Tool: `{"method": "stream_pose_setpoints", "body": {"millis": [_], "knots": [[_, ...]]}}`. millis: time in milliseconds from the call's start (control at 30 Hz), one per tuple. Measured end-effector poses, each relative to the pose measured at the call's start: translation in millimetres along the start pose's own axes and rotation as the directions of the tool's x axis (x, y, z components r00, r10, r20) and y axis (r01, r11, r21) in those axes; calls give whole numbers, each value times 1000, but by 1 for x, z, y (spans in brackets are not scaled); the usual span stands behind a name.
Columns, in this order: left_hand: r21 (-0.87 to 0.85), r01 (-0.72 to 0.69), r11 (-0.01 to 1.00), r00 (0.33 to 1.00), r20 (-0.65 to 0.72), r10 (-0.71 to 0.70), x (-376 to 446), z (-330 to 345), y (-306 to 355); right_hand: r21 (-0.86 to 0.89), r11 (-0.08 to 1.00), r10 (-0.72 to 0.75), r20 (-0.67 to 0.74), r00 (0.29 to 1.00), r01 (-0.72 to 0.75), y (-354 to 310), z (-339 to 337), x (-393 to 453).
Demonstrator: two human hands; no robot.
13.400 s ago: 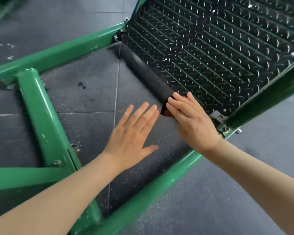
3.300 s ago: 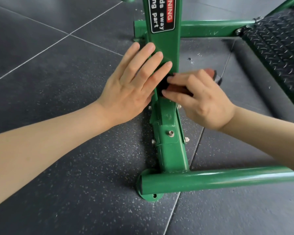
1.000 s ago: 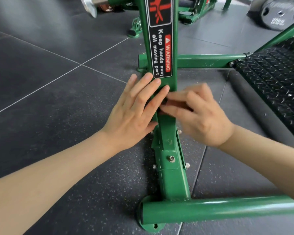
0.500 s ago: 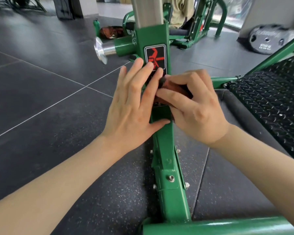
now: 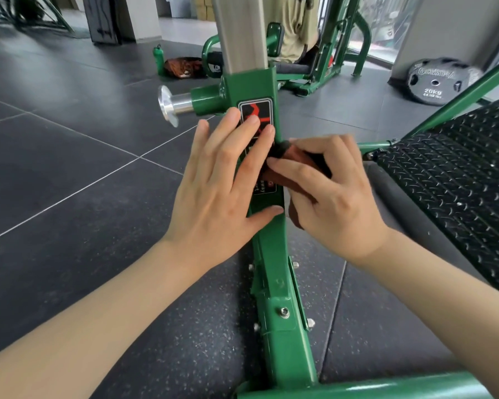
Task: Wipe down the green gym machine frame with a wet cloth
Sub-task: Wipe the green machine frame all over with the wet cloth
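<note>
Two hands work the green upright (image 5: 271, 254): your left hand (image 5: 222, 185) lies flat with straight fingers against it, your right hand (image 5: 329, 194) grips the reddish cloth (image 5: 288, 168) pressed to its side, so the chrome post (image 5: 238, 33) and base bar (image 5: 357, 388) look unwiped.

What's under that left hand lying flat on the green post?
Under the left hand is the green post and its black warning sticker. Only the sticker's red symbol and a few letters show; the rest of the wording is covered. The right hand grips the cloth beside it.
</note>
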State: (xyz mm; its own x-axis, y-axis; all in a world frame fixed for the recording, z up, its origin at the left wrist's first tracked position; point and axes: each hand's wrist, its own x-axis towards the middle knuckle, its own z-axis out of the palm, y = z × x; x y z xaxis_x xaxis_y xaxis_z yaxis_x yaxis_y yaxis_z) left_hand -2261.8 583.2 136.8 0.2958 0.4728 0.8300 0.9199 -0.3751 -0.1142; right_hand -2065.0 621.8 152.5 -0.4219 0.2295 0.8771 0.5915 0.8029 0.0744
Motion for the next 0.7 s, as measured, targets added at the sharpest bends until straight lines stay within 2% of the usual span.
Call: {"method": "stream_pose_setpoints", "body": {"millis": [200,367,567,700], "knots": [[29,-67,997,997,26,66,10,-4,24,-105,993,51,13,999,-49,22,-22,-12],[-6,-110,994,989,99,110,49,11,72,-250,952,179,-5,984,-175,56,-62,-29],[-108,-155,982,964,202,175,107,30,146,-425,816,420,-32,907,-393,92,-142,-54],[-217,-185,958,947,223,233,151,23,193,-521,735,525,29,851,-435,104,-206,-53]]}}
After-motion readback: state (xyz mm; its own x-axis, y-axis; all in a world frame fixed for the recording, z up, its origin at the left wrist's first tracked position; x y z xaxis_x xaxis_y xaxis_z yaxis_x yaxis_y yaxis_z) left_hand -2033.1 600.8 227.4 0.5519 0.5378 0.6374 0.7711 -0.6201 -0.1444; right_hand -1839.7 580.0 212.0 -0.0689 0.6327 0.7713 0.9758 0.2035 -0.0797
